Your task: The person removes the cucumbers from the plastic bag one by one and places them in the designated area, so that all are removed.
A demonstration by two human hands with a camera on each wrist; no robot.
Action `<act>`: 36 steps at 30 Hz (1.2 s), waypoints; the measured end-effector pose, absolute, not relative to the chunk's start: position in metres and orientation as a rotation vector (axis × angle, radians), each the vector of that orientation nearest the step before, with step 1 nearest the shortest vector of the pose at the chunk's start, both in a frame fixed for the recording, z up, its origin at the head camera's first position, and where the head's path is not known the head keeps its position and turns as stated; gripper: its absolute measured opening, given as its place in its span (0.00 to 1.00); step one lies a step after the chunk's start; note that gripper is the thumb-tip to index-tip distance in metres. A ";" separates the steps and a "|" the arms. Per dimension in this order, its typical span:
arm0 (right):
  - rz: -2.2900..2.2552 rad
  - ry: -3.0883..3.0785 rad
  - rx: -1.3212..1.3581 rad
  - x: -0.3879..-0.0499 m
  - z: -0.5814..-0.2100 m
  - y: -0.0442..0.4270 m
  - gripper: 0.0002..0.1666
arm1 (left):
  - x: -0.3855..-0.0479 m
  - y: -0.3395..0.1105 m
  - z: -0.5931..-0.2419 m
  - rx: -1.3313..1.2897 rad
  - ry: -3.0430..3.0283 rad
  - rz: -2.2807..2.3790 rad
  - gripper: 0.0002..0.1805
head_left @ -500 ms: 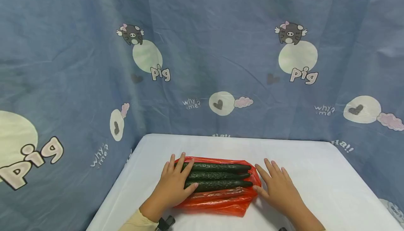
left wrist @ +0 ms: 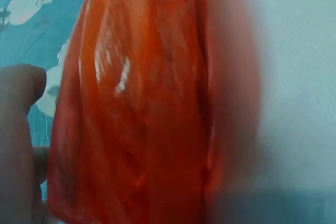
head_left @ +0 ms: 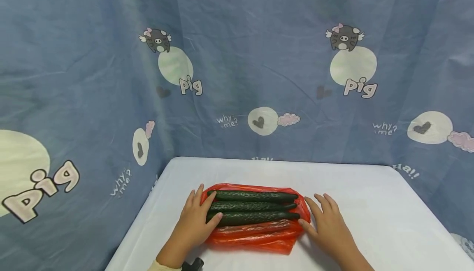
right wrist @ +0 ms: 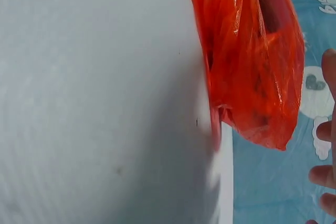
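Observation:
Three dark green cucumbers (head_left: 255,207) lie side by side on a red plastic bag (head_left: 259,238), which also fills much of the left wrist view (left wrist: 142,98) and shows in the right wrist view (right wrist: 252,66). My left hand (head_left: 192,223) rests at the bag's left end, fingers spread, thumb by the lowest cucumber's end. At the bag's right end is my right hand (head_left: 331,230), its fingers loosely spread and the thumb tip near the cucumber tips. Whether that hand touches the bag, I cannot tell.
A white table (head_left: 370,205) carries the bag. Behind and left of it hangs a blue cloth (head_left: 229,57) with pig prints. A small black object (head_left: 193,264) is beside my left wrist.
My left hand has shifted left, uncovering more of the cucumbers' left ends. My right hand's fingers have drawn slightly lower. The head view has shifted slightly.

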State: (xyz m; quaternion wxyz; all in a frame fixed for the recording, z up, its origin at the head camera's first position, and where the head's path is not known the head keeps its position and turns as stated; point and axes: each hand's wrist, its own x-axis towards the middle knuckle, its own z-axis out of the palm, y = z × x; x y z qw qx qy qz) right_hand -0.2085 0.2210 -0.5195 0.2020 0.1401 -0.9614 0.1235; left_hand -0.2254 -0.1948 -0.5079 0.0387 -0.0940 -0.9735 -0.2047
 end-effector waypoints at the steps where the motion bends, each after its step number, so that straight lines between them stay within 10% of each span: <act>1: 0.355 -2.678 0.389 -0.208 -0.520 0.221 0.43 | -0.225 -0.196 -0.509 -0.279 -2.976 -0.676 0.42; 15: 0.488 -2.733 0.381 -0.214 -0.502 0.209 0.43 | -0.231 -0.209 -0.522 -0.248 -2.816 -1.084 0.22; 36: 0.579 -2.832 0.534 -0.222 -0.480 0.156 0.46 | -0.232 -0.236 -0.533 -0.389 -2.831 -1.348 0.39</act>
